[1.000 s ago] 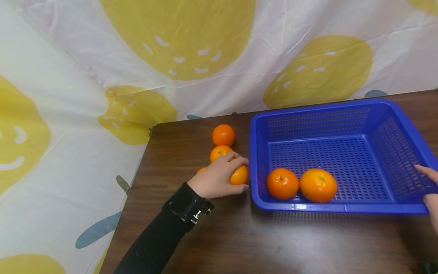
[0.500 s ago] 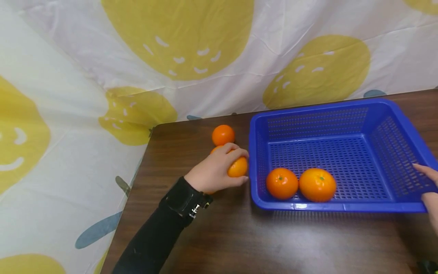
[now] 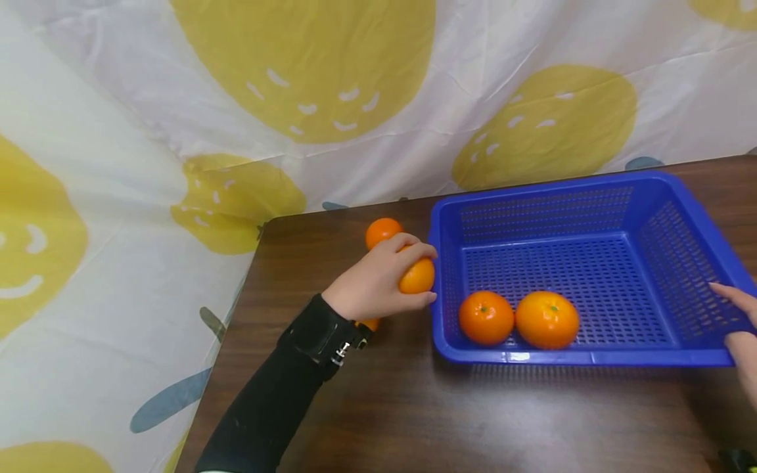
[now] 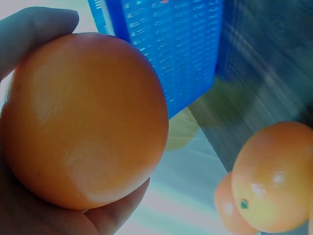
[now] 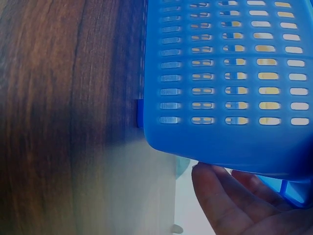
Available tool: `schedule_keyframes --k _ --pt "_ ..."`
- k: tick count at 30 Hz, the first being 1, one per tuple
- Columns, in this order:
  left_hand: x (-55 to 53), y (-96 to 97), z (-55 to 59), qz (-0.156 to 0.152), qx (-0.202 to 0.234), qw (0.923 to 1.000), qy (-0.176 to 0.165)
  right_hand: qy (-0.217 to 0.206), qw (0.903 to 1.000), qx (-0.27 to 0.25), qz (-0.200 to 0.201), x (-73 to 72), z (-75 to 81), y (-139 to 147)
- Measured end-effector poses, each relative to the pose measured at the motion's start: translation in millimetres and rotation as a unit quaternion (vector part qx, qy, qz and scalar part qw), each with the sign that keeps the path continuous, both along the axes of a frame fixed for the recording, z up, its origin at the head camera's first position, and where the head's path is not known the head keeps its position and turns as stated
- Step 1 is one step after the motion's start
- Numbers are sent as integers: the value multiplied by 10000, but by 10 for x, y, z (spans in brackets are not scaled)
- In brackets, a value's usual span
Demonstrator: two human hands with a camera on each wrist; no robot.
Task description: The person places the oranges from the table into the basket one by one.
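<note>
My left hand [image 3: 384, 279] grips an orange [image 3: 417, 276] just outside the left wall of a blue plastic basket [image 3: 597, 358]. In the left wrist view, fingers and thumb curl round this orange [image 4: 88, 117], which looks raised off the table. Beyond the hand lies another orange [image 3: 383, 232] on the table; a further orange [image 3: 370, 324] is mostly hidden under the wrist. Inside the basket, a redder orange [image 3: 486, 318] and a yellower orange [image 3: 547, 320] sit side by side at the near left. My right hand [image 3: 744, 322] grips the basket's right rim.
The brown wooden table [image 3: 532, 420] ends at the left and back, where a white cloth [image 3: 331, 171] with yellow fruit prints hangs. The basket's slotted wall [image 5: 230, 73] stands upright from the table.
My left hand has moved away from me and slightly up with the orange, beside the basket's left rim. One orange behind it has become covered. The right hand keeps its hold.
</note>
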State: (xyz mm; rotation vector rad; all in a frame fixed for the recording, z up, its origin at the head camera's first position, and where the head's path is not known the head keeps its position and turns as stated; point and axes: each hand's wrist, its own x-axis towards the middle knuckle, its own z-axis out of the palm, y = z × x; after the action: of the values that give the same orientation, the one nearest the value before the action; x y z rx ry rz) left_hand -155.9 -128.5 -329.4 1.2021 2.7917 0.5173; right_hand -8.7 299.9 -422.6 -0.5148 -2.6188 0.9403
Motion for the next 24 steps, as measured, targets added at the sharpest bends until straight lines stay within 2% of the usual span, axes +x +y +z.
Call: schedule_keyframes --k 5,9,13,24 --pt "-24 58 45 -30 -18 10000 19 -4 10000 -28 -23 -2 7 -2" --pt "-42 112 86 -33 -36 10000 -3 -172 9998 13 -101 -2 38 -33" --pt "-58 171 110 -32 -69 9999 65 -34 10000 -49 -32 2 63 -50" --pt "-142 464 177 -226 -232 9995 17 -152 9998 136 31 23 118 -50"
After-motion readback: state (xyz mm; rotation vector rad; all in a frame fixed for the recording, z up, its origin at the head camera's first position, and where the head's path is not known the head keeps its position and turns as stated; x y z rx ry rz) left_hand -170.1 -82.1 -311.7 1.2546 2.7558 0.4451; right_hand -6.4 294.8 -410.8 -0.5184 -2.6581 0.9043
